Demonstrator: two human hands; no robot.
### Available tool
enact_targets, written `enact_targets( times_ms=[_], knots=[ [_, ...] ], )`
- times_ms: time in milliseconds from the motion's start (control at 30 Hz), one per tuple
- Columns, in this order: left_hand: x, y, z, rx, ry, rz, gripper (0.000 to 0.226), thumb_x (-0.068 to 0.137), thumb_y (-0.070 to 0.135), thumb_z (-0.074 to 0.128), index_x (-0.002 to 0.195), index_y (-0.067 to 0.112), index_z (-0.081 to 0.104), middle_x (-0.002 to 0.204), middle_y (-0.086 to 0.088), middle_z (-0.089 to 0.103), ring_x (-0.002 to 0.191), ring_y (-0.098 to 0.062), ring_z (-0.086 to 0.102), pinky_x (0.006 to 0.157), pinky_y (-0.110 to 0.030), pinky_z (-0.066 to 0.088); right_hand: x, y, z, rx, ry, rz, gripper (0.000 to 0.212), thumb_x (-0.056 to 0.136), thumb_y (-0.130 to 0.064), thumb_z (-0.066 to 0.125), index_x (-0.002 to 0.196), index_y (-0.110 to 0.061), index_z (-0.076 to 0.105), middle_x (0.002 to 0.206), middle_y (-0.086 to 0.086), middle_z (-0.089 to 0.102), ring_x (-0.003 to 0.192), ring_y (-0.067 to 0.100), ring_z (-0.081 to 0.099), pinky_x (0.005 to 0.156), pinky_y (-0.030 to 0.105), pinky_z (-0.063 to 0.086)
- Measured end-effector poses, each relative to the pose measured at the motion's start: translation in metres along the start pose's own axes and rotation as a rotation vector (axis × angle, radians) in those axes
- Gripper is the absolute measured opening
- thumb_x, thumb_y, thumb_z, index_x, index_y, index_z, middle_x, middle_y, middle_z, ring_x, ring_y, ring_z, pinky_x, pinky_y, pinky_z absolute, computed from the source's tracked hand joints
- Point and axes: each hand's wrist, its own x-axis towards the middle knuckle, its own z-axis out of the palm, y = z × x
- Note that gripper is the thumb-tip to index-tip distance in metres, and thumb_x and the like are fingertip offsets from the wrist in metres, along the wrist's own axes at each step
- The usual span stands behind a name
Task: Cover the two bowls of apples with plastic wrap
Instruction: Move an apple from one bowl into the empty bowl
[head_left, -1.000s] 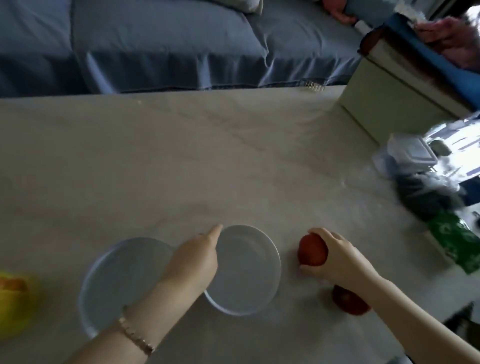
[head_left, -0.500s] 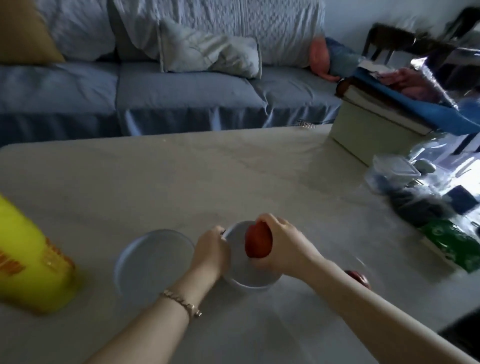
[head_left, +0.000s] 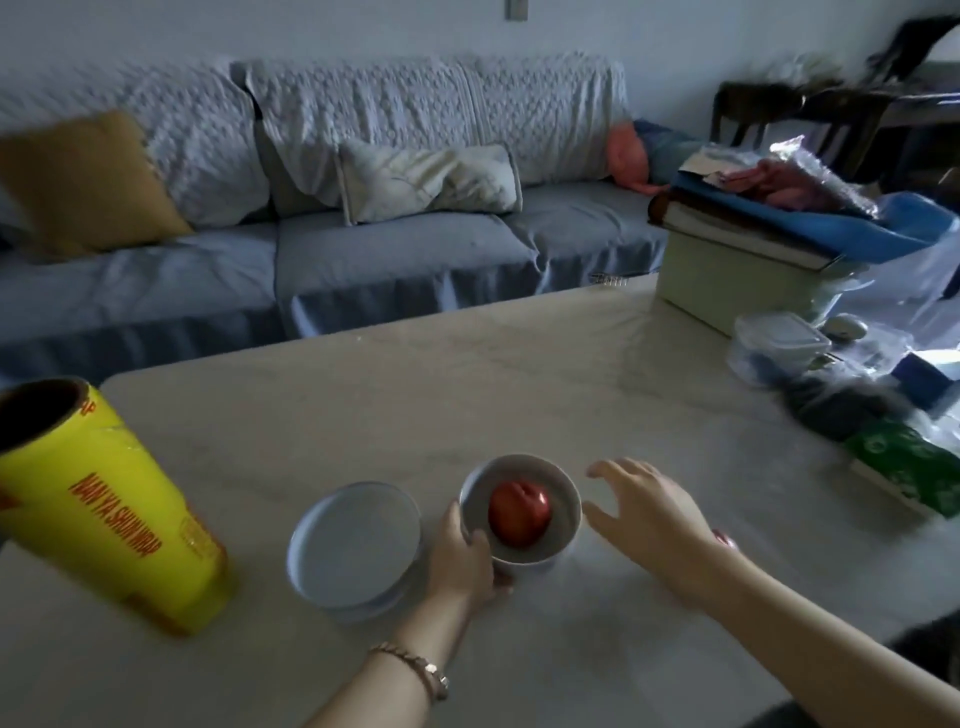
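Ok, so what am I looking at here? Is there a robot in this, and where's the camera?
There is no robot: these are a person's two bare hands. The camera sits on the person's head and looks forward and down, so both arms come in from the bottom edge. On the table stand two bowls. The left hand grips the apple bowl, which holds one red apple. The empty bowl stands on that hand's other side. The right hand is open beside the apple bowl and holds nothing. A sliver of red behind the right wrist may be a second apple. A yellow wrap roll stands at the near left. A box sits at the table's far right, and a sofa stands behind.
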Motion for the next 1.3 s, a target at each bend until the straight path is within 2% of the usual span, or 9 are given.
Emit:
enact_targets(
  times_ms=[200,367,467,600,733,867,967,1067,1300],
  knots=[
    [0.020,0.015,0.026,-0.167,-0.030,-0.122,0.046,0.098,0.009,0.037,0.142,0.024,0.029,0.135,-0.009,0.043,0.096,-0.032,0.057,0.044,-0.033,0.057,-0.028,0.081,-0.005,-0.017,-0.344,0.289,0.062,0.080,-0.054,0.057,0.134,-0.032,0.037,0.131,0.002,0.045,0.118,0.022,0.050,0.094,0.031,0.044],
    [0.035,0.021,0.045,-0.288,-0.091,-0.191,0.049,0.097,0.006,0.041,0.142,0.017,0.025,0.143,-0.011,0.032,0.121,-0.038,0.046,0.070,-0.043,0.053,-0.030,0.096,0.011,0.009,-0.343,0.293,0.062,0.073,-0.049,0.063,0.128,-0.029,0.042,0.123,0.002,0.052,0.113,0.022,0.053,0.090,0.031,0.046],
    [0.024,0.015,0.034,-0.173,-0.082,-0.135,0.048,0.096,0.006,0.043,0.141,0.013,0.028,0.135,-0.010,0.039,0.106,-0.028,0.052,0.071,-0.038,0.050,-0.029,0.095,0.010,0.035,-0.297,0.279,0.051,0.064,-0.046,0.066,0.110,-0.030,0.053,0.106,-0.002,0.056,0.098,0.021,0.058,0.078,0.030,0.048],
    [-0.018,-0.011,-0.029,0.231,0.017,0.306,0.047,0.089,0.001,0.050,0.128,0.025,0.040,0.126,-0.007,0.046,0.081,-0.005,0.059,0.074,-0.025,0.049,-0.030,0.058,-0.006,0.158,-0.112,0.206,0.047,0.062,-0.040,0.074,0.105,-0.030,0.058,0.098,-0.004,0.057,0.092,0.021,0.058,0.075,0.029,0.045],
    [-0.033,-0.034,-0.108,0.738,0.343,0.876,0.042,0.084,0.022,0.043,0.124,0.012,0.044,0.125,-0.015,0.048,0.116,-0.019,0.043,0.102,-0.018,0.028,-0.020,-0.012,-0.030,0.399,0.053,-0.002,0.041,0.058,-0.036,0.079,0.093,-0.039,0.058,0.095,-0.008,0.062,0.088,0.014,0.057,0.075,0.024,0.043],
    [-0.025,-0.039,-0.143,0.644,0.614,0.305,0.067,0.082,0.027,0.053,0.132,-0.014,0.034,0.131,-0.038,0.042,0.126,-0.043,0.035,0.104,-0.043,0.023,-0.009,-0.085,-0.032,0.449,-0.001,-0.183,0.048,0.061,-0.033,0.080,0.104,-0.029,0.061,0.091,-0.018,0.057,0.091,0.005,0.051,0.074,0.008,0.036],
    [-0.020,-0.037,-0.146,0.364,0.401,-0.135,0.065,0.092,0.023,0.053,0.143,-0.003,0.021,0.135,-0.029,0.044,0.108,-0.041,0.056,0.100,-0.046,0.039,-0.011,-0.125,-0.020,0.456,-0.068,-0.295,0.044,0.062,-0.033,0.079,0.102,-0.027,0.061,0.086,-0.017,0.059,0.087,0.005,0.052,0.076,0.005,0.037],
    [-0.025,-0.024,-0.144,-0.112,0.251,-0.234,0.049,0.096,0.013,0.043,0.142,0.015,0.026,0.110,-0.019,0.054,0.057,-0.024,0.061,0.059,-0.037,0.054,-0.009,-0.147,0.000,0.435,-0.148,-0.344,0.044,0.062,-0.036,0.076,0.103,-0.030,0.060,0.098,-0.008,0.062,0.091,0.011,0.057,0.079,0.020,0.044],
    [-0.032,-0.013,-0.145,-0.095,0.125,-0.144,0.046,0.081,-0.003,0.047,0.120,0.020,0.043,0.102,-0.015,0.059,0.074,-0.034,0.066,0.063,-0.047,0.059,0.009,-0.179,0.032,0.397,-0.214,-0.275,0.044,0.063,-0.035,0.072,0.105,-0.028,0.060,0.099,-0.007,0.059,0.092,0.016,0.056,0.076,0.029,0.047]
  ],
)
